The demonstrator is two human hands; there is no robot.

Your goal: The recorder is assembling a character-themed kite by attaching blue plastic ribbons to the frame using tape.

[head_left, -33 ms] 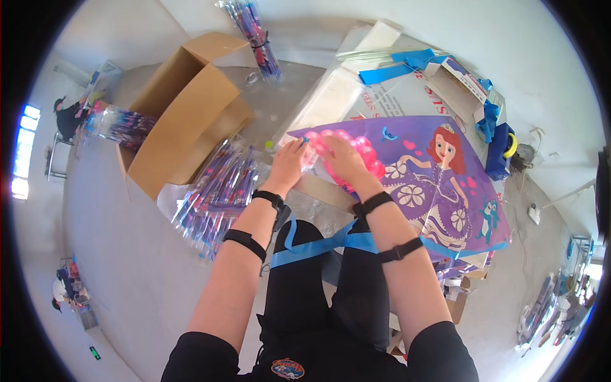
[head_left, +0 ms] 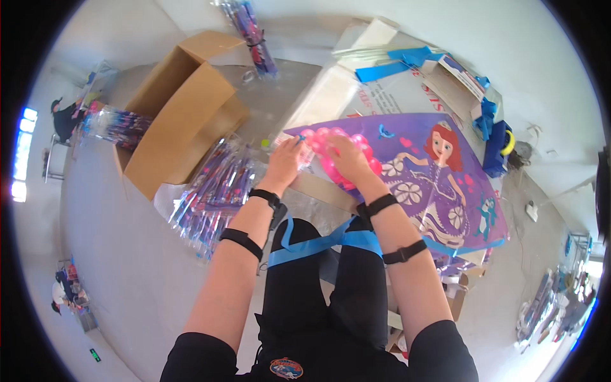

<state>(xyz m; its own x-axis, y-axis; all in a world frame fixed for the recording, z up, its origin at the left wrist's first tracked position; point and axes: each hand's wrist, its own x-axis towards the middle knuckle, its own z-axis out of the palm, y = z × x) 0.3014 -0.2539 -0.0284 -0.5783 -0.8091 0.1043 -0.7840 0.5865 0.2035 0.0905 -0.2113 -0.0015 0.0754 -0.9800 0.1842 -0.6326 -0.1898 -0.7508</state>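
A purple kite point(head_left: 414, 137) printed with a red-haired princess lies spread over the work surface, a blue strip point(head_left: 439, 249) along its near edge. Its left corner carries a cluster of pink, bead-like rounds point(head_left: 366, 153). At that corner my left hand point(head_left: 284, 167) is closed, a small blue piece point(head_left: 301, 139) showing at its fingertips. My right hand point(head_left: 349, 160) bends over the pink rounds, fingers closed on the kite, its fingertips partly hidden. A blue ribbon point(head_left: 305, 252) runs across my thighs.
An open cardboard box point(head_left: 181, 121) stands at the left. Plastic-wrapped bundles point(head_left: 210, 191) lie beside it, and another bundle point(head_left: 253, 41) leans at the back. A small open carton point(head_left: 453, 86) and a blue tape dispenser point(head_left: 498, 149) sit at the far right.
The whole view has shifted slightly, with the scene a little further left. Both hands keep their places at the kite's corner.
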